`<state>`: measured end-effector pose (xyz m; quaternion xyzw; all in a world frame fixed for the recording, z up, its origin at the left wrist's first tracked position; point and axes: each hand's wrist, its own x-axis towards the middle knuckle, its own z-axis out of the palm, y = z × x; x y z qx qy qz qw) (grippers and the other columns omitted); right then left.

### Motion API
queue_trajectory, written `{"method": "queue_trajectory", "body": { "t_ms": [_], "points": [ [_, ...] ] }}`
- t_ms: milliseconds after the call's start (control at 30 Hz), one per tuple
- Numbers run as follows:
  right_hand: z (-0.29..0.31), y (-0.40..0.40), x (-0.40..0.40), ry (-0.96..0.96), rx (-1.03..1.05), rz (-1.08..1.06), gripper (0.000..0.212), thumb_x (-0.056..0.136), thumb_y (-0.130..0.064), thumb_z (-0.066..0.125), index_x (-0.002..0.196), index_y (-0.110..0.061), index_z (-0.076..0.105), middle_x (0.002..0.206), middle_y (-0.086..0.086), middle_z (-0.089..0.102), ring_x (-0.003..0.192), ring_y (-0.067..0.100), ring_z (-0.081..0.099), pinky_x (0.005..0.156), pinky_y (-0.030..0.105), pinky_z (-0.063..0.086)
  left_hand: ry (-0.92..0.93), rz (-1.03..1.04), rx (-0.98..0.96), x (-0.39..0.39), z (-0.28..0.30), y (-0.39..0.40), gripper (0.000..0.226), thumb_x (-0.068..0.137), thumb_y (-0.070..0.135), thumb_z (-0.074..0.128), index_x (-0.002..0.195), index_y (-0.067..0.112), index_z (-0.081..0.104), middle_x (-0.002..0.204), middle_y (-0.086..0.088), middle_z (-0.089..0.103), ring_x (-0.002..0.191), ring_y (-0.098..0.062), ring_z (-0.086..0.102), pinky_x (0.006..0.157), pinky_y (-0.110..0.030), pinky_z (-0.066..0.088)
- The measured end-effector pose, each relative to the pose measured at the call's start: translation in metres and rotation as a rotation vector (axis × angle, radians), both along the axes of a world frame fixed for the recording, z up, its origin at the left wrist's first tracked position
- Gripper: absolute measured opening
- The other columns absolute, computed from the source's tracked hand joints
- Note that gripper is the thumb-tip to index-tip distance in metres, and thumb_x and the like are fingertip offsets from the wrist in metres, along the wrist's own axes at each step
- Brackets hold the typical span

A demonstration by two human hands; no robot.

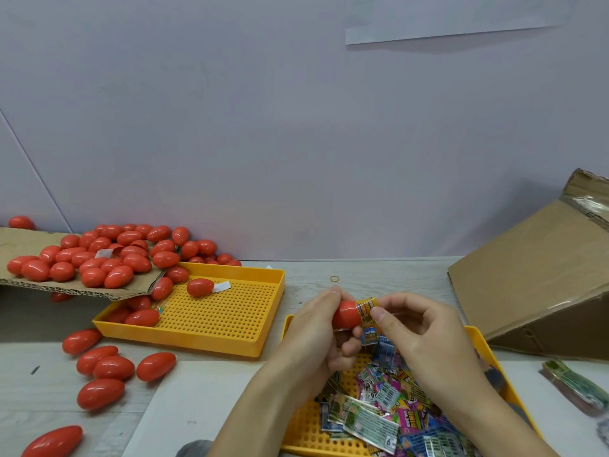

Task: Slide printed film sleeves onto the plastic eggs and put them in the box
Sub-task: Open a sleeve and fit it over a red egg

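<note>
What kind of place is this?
Probably a small hand-packing workbench: heaps of identical red plastic eggs, a yellow tray of printed film sleeves, and a cardboard box.

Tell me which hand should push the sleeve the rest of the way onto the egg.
The right hand. It already pinches the printed sleeve, partly over the red egg, while the left hand grips the egg's bare end and steadies it.

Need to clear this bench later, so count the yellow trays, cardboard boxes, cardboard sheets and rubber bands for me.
Yellow trays: 2
Cardboard box: 1
Cardboard sheet: 1
Rubber band: 1
Total: 5
</note>
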<state>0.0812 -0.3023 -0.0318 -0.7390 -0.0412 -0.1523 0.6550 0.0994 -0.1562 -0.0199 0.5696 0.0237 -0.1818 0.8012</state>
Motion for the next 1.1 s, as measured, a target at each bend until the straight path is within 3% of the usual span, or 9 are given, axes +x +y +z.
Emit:
{"method": "queue_trajectory", "body": {
  "t_ms": [167,267,367,533,633,767,933,1100],
  "points": [
    [-0.001,-0.001,0.000,-0.004,-0.035,-0.021,0.003,0.085,-0.019,0.073,0.084,-0.021,0.074,0.082,-0.005,0.074,0.081,0.008,0.070,0.071,0.022,0.053,0.004,-0.106,-0.042,-0.003,0.001,0.000,0.031,0.099,0.043,0.050,0.101,0.013,0.044,0.063,-0.004,0.046,0.047,-0.013,0.038,0.038,-0.018,0.023],
    [0.000,-0.001,-0.001,-0.022,-0.036,0.006,0.007,0.086,-0.016,0.072,0.084,-0.022,0.075,0.082,-0.006,0.075,0.081,0.007,0.070,0.072,0.020,0.055,-0.064,-0.130,-0.001,-0.004,0.000,0.001,0.027,0.093,0.030,0.063,0.100,0.013,0.042,0.065,-0.001,0.047,0.048,-0.011,0.037,0.040,-0.020,0.022],
    [0.001,-0.002,-0.002,-0.035,-0.063,0.011,0.010,0.086,-0.014,0.072,0.083,-0.023,0.075,0.082,-0.009,0.075,0.080,0.004,0.069,0.071,0.015,0.053,-0.079,-0.093,-0.003,-0.002,-0.003,0.000,0.017,0.098,0.017,0.059,0.104,0.013,0.043,0.068,-0.001,0.049,0.048,-0.010,0.038,0.040,-0.020,0.024],
    [0.000,-0.001,-0.001,-0.065,-0.185,-0.115,0.009,0.087,-0.025,0.070,0.082,-0.032,0.073,0.082,-0.013,0.067,0.083,0.005,0.059,0.068,0.019,0.047,-0.171,-0.094,0.088,-0.001,-0.006,0.001,0.019,0.099,0.023,0.059,0.110,0.014,0.045,0.071,0.002,0.048,0.051,-0.010,0.041,0.041,-0.020,0.029],
    [0.001,0.000,-0.002,-0.106,-0.197,-0.121,0.012,0.084,-0.039,0.066,0.079,-0.031,0.073,0.078,-0.010,0.066,0.074,0.011,0.057,0.062,0.022,0.047,-0.259,-0.125,0.183,-0.001,-0.010,0.002,0.021,0.098,0.029,0.060,0.111,0.020,0.046,0.075,0.002,0.047,0.054,-0.008,0.044,0.045,-0.018,0.035],
    [0.000,0.000,-0.002,-0.109,-0.166,-0.123,0.012,0.085,-0.036,0.069,0.078,-0.028,0.073,0.071,-0.005,0.068,0.066,0.015,0.061,0.060,0.030,0.051,-0.333,-0.191,0.246,-0.002,-0.014,0.004,0.020,0.100,0.027,0.058,0.112,0.028,0.043,0.072,0.001,0.047,0.052,-0.005,0.044,0.047,-0.017,0.037],
    [-0.002,-0.002,0.000,-0.080,-0.123,-0.096,0.008,0.088,-0.024,0.070,0.082,-0.027,0.073,0.077,-0.013,0.072,0.071,0.006,0.068,0.064,0.016,0.054,-0.296,-0.186,0.211,-0.001,-0.013,0.003,0.024,0.084,0.040,0.064,0.102,0.038,0.049,0.074,0.000,0.050,0.061,-0.011,0.046,0.049,-0.022,0.038],
    [-0.003,-0.003,0.002,-0.053,-0.118,-0.116,0.009,0.088,-0.023,0.071,0.081,-0.030,0.072,0.081,-0.019,0.072,0.079,0.001,0.066,0.066,0.014,0.050,-0.322,-0.105,0.195,0.000,-0.013,0.002,0.024,0.084,0.039,0.061,0.106,0.033,0.054,0.086,0.003,0.059,0.069,-0.008,0.058,0.053,-0.023,0.043]
  ]
}}
